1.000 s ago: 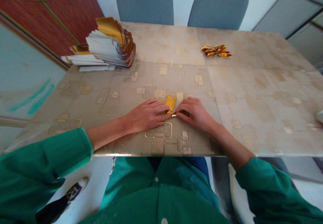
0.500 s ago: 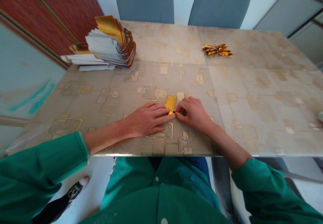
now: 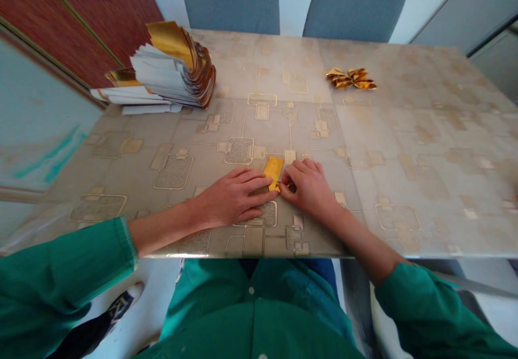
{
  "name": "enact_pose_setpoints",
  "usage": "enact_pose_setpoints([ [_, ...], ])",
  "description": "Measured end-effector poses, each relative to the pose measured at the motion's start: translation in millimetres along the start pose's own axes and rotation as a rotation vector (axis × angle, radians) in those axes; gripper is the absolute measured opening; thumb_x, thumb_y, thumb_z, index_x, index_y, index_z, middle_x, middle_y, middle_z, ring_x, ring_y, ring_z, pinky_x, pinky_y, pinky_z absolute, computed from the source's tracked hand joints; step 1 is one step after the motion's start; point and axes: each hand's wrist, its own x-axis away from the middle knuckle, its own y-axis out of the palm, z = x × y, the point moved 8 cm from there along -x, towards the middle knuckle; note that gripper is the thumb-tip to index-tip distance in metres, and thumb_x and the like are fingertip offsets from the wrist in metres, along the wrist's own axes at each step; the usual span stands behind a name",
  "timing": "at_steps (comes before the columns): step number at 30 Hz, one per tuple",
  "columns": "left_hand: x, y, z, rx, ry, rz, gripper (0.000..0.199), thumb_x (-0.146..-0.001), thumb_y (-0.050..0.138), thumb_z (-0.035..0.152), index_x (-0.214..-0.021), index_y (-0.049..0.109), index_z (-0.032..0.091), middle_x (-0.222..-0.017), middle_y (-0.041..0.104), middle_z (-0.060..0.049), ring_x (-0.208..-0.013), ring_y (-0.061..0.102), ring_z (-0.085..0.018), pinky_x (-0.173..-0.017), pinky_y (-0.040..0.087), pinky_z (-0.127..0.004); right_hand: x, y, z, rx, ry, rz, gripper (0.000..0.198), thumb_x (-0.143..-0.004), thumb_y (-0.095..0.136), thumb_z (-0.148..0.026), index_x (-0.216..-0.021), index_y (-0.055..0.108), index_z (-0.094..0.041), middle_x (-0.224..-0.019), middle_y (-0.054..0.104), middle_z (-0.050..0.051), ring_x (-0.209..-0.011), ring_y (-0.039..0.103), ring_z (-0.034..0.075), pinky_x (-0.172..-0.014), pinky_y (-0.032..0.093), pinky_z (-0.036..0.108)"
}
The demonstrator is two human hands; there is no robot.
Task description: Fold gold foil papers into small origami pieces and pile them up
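A small folded strip of gold paper (image 3: 274, 168) lies on the patterned tablecloth in front of me. My left hand (image 3: 237, 196) rests flat, fingers stretched out, its fingertips touching the paper's left side and near end. Thumb and forefinger of my right hand (image 3: 309, 187) pinch the strip's near right corner, where a small fold shows. The exact shape of that fold is partly hidden by my fingertips.
At the far left of the table (image 3: 380, 186) stands a thick bent stack of gold and white paper sheets (image 3: 162, 75). Several folded gold paper pieces (image 3: 351, 79) lie together at the back right. Two grey chairs (image 3: 232, 2) stand behind the table.
The near end of the gold strip now shows a folded flap between my fingertips. My left fingers have drawn back slightly from that end, and my right hand keeps its pinch.
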Motion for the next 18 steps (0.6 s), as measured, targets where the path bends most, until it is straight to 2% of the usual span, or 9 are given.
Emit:
enact_pose_setpoints([
  [7,-0.3,-1.7,0.4,0.01,-0.024,0.016,0.042,-0.097,0.052,0.041,-0.137,0.053,0.027,-0.137,0.056,-0.008,-0.128,0.049,-0.026,-0.112,0.031,-0.044,6.3,-0.3,11.4,-0.061,-0.001,0.015,0.012,-0.091,0.058,-0.03,-0.087,0.059,-0.019,-0.088,0.063,0.005,-0.087,0.049,0.023,-0.08,0.033,0.036],
  [10,0.2,-0.8,-0.9,0.022,-0.035,0.012,0.041,-0.099,0.05,0.041,-0.137,0.053,0.026,-0.138,0.055,-0.008,-0.128,0.049,-0.027,-0.11,0.033,-0.046,11.8,-8.6,14.3,-0.11,-0.017,0.079,0.009,-0.094,0.055,-0.026,-0.093,0.062,-0.02,-0.088,0.064,0.005,-0.087,0.05,0.022,-0.078,0.036,0.035],
  [13,0.3,-0.5,-1.8,0.032,-0.044,0.009,0.041,-0.099,0.049,0.04,-0.138,0.052,0.026,-0.138,0.055,-0.009,-0.128,0.049,-0.028,-0.109,0.035,-0.047,23.6,-19.1,0.9,-0.042,-0.171,0.143,0.018,-0.098,0.05,-0.022,-0.107,0.065,-0.02,-0.1,0.068,0.006,-0.094,0.051,0.023,-0.089,0.037,0.038],
  [15,0.1,-0.8,-1.4,0.038,-0.047,0.008,0.042,-0.099,0.049,0.04,-0.138,0.052,0.026,-0.137,0.055,-0.01,-0.128,0.049,-0.028,-0.109,0.035,-0.047,33.4,-19.9,-12.0,0.02,-0.319,0.118,0.025,-0.1,0.046,-0.021,-0.115,0.065,-0.022,-0.107,0.069,0.005,-0.099,0.051,0.023,-0.104,0.03,0.044],
  [18,0.0,-0.7,-0.4,0.038,-0.056,0.004,0.041,-0.098,0.05,0.04,-0.137,0.053,0.026,-0.136,0.056,-0.01,-0.128,0.049,-0.027,-0.111,0.033,-0.048,41.0,-17.8,-14.3,0.077,-0.376,0.074,0.03,-0.1,0.044,-0.018,-0.12,0.064,-0.024,-0.108,0.069,0.004,-0.102,0.051,0.023,-0.113,0.019,0.048],
])
